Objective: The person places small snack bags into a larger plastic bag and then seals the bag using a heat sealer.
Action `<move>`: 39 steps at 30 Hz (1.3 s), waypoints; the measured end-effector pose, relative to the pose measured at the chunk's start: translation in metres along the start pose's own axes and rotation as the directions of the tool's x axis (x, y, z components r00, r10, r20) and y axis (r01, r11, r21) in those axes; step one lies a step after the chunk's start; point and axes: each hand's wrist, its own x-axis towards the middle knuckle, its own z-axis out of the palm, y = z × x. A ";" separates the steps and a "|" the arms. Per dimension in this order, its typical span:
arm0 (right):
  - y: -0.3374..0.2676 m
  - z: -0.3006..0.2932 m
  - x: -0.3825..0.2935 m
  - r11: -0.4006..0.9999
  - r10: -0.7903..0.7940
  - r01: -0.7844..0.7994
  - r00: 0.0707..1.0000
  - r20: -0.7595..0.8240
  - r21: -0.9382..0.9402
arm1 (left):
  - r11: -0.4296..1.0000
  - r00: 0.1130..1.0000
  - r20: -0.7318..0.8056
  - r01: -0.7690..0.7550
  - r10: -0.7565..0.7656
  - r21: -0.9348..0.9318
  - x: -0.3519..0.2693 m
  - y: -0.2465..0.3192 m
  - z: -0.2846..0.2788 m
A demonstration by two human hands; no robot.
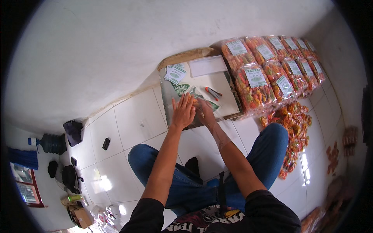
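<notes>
My right hand is inside a clear plastic bag, which reaches back over the wrist. My left hand lies against the bag beside it, with fingers extended and spread. Something orange shows between the hands, too covered to identify. Both hands are above the near edge of a low wooden-edged table. A small grey and orange stapler lies to the right of the hands. Printed paper labels are piled at the table's far left, near a flat whitish stack.
Large clear bags of colourful snacks bearing labels are stacked right of the table. Small snack packets are heaped on the tiled floor by my right knee. Leftward are a black object, a water jug and a cardboard box.
</notes>
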 end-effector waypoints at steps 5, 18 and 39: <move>0.002 -0.001 0.001 0.998 -0.059 0.059 0.998 -0.021 0.006 | 0.988 0.988 0.033 -0.149 0.150 -0.035 0.007 -0.004 0.000; -0.026 -0.013 0.003 0.984 0.090 -0.097 0.994 0.054 0.148 | 0.992 0.992 0.006 -0.124 0.124 -0.016 0.004 -0.007 0.004; -0.031 -0.047 -0.016 0.981 0.150 -0.177 0.947 0.284 0.074 | 0.999 0.999 0.007 -0.046 0.046 -0.017 0.010 -0.005 0.006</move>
